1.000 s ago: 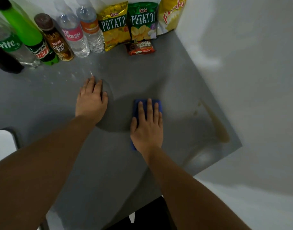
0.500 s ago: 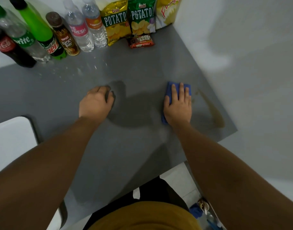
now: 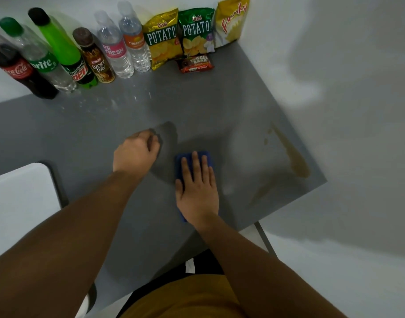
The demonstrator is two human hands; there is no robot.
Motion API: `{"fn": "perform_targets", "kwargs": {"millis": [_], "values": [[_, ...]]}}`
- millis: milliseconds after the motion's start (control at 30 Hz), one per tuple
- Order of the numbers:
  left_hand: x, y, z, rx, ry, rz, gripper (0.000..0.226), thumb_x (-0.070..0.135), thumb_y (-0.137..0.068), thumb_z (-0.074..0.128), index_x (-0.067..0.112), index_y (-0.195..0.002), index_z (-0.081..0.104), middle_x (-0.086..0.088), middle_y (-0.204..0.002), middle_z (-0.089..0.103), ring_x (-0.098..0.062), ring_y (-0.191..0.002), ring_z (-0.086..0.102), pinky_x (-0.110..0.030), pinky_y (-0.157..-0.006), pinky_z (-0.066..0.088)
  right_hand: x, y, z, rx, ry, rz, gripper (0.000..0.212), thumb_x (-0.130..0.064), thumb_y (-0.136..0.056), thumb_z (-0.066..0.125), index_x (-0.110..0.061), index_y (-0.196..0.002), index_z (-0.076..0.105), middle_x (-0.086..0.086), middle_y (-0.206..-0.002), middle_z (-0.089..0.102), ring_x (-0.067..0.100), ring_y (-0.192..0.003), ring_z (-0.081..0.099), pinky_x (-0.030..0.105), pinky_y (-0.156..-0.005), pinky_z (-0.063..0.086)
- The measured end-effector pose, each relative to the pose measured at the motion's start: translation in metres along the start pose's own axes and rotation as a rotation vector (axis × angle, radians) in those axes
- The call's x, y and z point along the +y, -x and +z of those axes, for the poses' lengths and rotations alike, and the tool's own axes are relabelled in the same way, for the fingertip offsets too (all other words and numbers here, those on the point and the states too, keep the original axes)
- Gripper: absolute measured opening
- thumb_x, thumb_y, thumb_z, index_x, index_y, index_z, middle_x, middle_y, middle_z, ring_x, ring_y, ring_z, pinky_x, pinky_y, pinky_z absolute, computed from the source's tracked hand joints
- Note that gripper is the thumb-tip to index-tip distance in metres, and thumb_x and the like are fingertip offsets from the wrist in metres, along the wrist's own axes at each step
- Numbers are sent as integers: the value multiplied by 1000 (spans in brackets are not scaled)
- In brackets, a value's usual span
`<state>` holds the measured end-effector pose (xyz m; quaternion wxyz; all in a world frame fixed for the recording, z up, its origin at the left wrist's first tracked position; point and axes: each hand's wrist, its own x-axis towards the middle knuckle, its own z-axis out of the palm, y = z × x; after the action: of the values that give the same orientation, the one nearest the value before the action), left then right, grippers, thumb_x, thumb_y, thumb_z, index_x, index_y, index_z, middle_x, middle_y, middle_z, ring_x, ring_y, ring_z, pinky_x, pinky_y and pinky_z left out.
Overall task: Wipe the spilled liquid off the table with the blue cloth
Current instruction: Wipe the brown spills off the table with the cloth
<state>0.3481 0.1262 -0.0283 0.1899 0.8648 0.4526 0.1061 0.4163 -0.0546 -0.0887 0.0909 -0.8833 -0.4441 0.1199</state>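
The blue cloth (image 3: 182,171) lies flat on the grey worktop (image 3: 82,134), well left of the brown spill (image 3: 298,164) at the right edge. A sweep from here could push liquid over that edge. The right hand (image 3: 197,189) presses the cloth, fingers straight. The left hand (image 3: 135,154) rests knuckled on the worktop, fingers curled, holding nothing.
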Motion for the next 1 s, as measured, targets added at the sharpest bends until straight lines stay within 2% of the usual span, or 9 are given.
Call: {"fn": "perform_targets", "kwargs": {"millis": [100, 233, 433, 600, 800, 1000], "values": [[-4, 0, 1, 17, -28, -2, 30, 38, -99, 51, 14, -107, 66, -20, -99, 68, -44, -87, 65, -44, -69, 51, 0, -26, -5, -16, -27, -89, 63, -51, -107, 19, -28, -164, 10, 0, -173, -4, 19, -159, -12, 37, -127, -8], [-1, 2, 2, 28, -27, 14, 30, 39, -99, 52, 15, -109, 67, -20, -99, 69, -45, -88, 65, -44, -69, 51, 14, -51, -14, 18, -33, -91, 62, -51, -106, 22, -29, -164, 15, -1, -173, 2, 20, -159, -6, 37, -129, -3], [12, 7, 1, 24, 0, 12, 29, 41, -98, 51, 16, -101, 66, -18, -96, 69, -44, -87, 65, -42, -69, 50, 45, -54, -26, 75, -24, 44, 63, -50, -106, 25, -25, -163, 22, 2, -173, 9, 22, -160, 0, 41, -130, 5], [18, 19, 1, -19, 51, 20, 27, 38, -99, 52, 17, -102, 68, -15, -97, 70, -42, -89, 65, -43, -71, 51, 81, -30, -34, 173, 1, 180, 60, -47, -107, 32, -22, -162, 29, 5, -171, 18, 27, -159, 11, 44, -129, 14], [21, 29, 0, -112, 45, 37, 32, 45, -99, 47, 22, -106, 67, -15, -98, 70, -41, -91, 66, -44, -76, 55, 103, 12, -31, 166, 40, 353, 63, -49, -107, 27, -24, -164, 19, 4, -173, 9, 26, -160, 3, 44, -130, 8], [22, 39, 5, -67, 55, 141, 29, 41, -99, 52, 19, -107, 69, -22, -91, 71, -46, -83, 67, -45, -69, 54, 79, 48, -17, 170, 33, 497, 64, -47, -108, 18, -21, -165, 9, 7, -173, -1, 29, -159, -3, 46, -130, 5]]}}
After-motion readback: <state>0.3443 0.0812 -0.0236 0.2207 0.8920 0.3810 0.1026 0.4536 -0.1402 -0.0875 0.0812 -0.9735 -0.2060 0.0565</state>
